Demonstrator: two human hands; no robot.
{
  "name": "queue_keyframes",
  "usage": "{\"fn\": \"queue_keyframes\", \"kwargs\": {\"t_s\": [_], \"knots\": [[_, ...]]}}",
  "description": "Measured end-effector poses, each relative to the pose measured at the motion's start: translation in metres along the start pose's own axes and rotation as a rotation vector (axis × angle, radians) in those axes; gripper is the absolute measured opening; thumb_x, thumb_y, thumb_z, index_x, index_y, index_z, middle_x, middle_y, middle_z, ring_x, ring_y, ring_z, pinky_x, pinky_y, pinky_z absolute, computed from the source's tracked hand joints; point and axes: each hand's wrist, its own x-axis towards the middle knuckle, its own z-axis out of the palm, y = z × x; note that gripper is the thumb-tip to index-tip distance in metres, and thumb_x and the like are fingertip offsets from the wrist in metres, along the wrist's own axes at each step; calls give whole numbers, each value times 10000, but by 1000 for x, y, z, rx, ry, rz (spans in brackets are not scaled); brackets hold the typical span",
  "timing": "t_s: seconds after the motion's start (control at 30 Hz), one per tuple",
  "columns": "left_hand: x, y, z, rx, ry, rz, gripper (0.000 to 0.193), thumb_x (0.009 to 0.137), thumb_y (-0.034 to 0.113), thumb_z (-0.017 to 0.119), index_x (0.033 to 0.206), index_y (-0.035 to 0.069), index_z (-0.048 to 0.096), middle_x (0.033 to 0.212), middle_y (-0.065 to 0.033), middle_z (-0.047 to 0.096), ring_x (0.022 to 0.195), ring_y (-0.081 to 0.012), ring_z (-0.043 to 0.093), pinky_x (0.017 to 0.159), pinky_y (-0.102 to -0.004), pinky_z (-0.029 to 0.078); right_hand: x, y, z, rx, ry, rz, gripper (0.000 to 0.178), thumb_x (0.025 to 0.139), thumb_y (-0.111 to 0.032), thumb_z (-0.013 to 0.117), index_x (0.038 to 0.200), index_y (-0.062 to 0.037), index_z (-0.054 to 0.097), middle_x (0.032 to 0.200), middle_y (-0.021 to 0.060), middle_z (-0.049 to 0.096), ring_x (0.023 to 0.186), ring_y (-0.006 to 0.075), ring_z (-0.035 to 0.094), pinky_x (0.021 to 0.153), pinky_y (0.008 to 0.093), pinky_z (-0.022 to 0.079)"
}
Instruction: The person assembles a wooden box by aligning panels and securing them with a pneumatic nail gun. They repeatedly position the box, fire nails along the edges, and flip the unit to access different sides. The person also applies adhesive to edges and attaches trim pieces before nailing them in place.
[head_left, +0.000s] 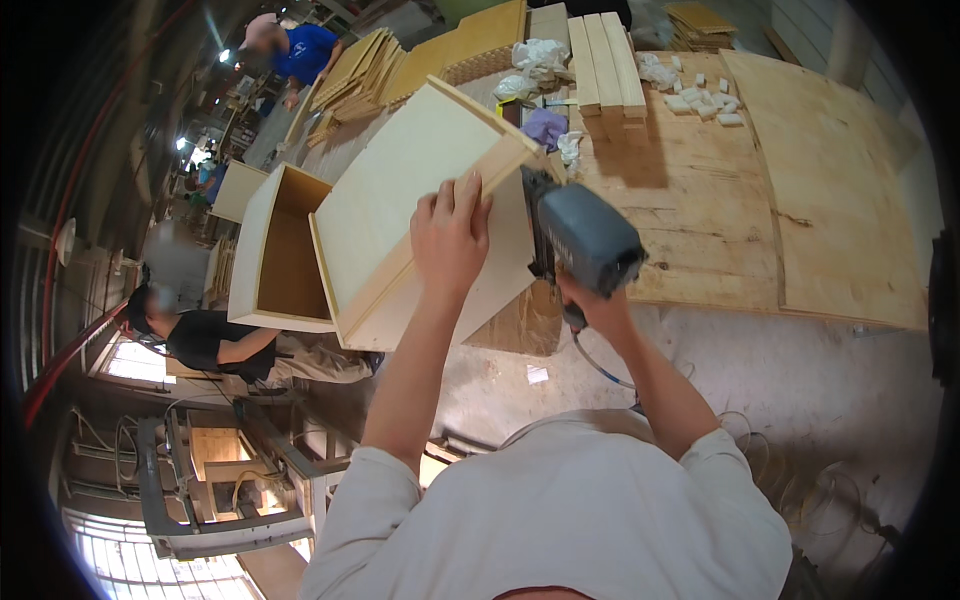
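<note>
A pale wooden box (410, 150) with raised edge strips stands tilted in front of me. My left hand (450, 235) lies on the strip along its near upper edge, fingers stretched out and holding nothing. In my right hand (597, 303) is a dark grey pneumatic nail gun (590, 238), gripped by its handle. The gun's nose side is against or very near the box's right end; exact contact is hidden. An air hose (600, 368) runs from the bottom of the handle.
Another open wooden box (285, 250) stands at the left. Wooden bars (608, 65), small white blocks (705, 100) and a purple cloth (545, 128) lie on the plywood-topped table (690, 235). Thin panels (355, 70) are stacked farther back. Two people (215, 340) (305, 52) are at the left.
</note>
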Motion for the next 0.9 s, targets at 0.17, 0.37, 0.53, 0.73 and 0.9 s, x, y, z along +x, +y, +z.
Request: {"fn": "queue_keyframes", "kwargs": {"t_s": [0.17, 0.37, 0.53, 0.73, 0.9], "knots": [[19, 1, 17, -1, -122, -137, 359, 880, 291, 588, 1219, 173, 586, 1098, -126, 610, 966, -311, 552, 820, -451, 439, 17, -49, 1, 307, -88, 52, 111, 818, -103, 626, 789, -30, 547, 631, 48, 547, 569, 135, 535, 542, 284, 448], [-39, -46, -24, 160, -52, -52, 361, 895, 303, 574, 1230, 169, 581, 1128, -125, 603, 983, -318, 544, 841, -459, 433, -5, -34, 6, 349, -215, 43, 105, 822, -96, 631, 798, -32, 551, 662, 57, 562, 620, 145, 549, 604, 282, 447], [-56, -49, -35, 33, -44, -101, 317, 883, 204, 591, 1193, 142, 613, 1095, -95, 618, 917, -319, 555, 813, -399, 458, -19, -17, 29, 244, -224, 102, 195, 786, -79, 715, 927, -15, 597, 753, 37, 609, 619, 125, 568, 563, 282, 467], [-58, -47, -34, 59, 5, -77, 305, 882, 179, 592, 1182, 134, 625, 1070, -80, 629, 876, -302, 561, 793, -376, 468, -21, -9, 40, 263, -235, 88, 281, 773, -94, 736, 985, -1, 578, 783, 43, 614, 618, 129, 567, 579, 286, 474], [-53, -47, -33, 77, -10, -73, 304, 884, 196, 594, 1180, 137, 629, 1059, -75, 634, 862, -290, 557, 763, -366, 468, -15, -4, 40, 200, -243, 80, 234, 777, -125, 731, 913, -3, 585, 668, 29, 593, 573, 132, 562, 545, 292, 458]]}}
